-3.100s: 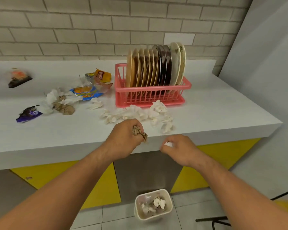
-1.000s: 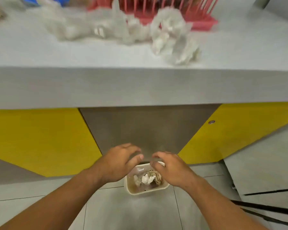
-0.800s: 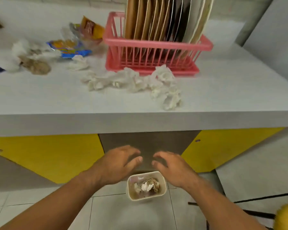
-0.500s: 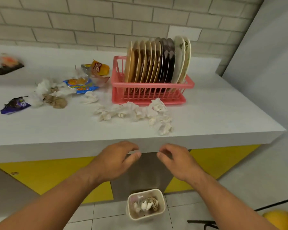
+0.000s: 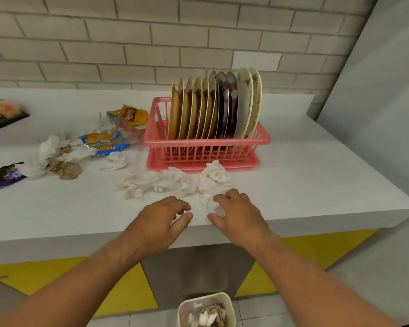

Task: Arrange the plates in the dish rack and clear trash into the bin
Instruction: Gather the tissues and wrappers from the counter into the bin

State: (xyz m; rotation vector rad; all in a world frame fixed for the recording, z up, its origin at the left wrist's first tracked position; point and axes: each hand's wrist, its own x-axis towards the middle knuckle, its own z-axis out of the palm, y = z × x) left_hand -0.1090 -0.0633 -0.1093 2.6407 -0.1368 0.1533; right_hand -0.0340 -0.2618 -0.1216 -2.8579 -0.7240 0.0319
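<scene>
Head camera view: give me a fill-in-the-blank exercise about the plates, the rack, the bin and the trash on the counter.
1. The plates stand on edge in a ____ dish rack.
2. The bin sits on the ____, below the counter.
3. The purple wrapper lies at the counter's ____ end.
Missing words: pink; floor; left.

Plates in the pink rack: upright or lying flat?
Upright: the plates stand on edge, side by side, in the pink rack.
</scene>
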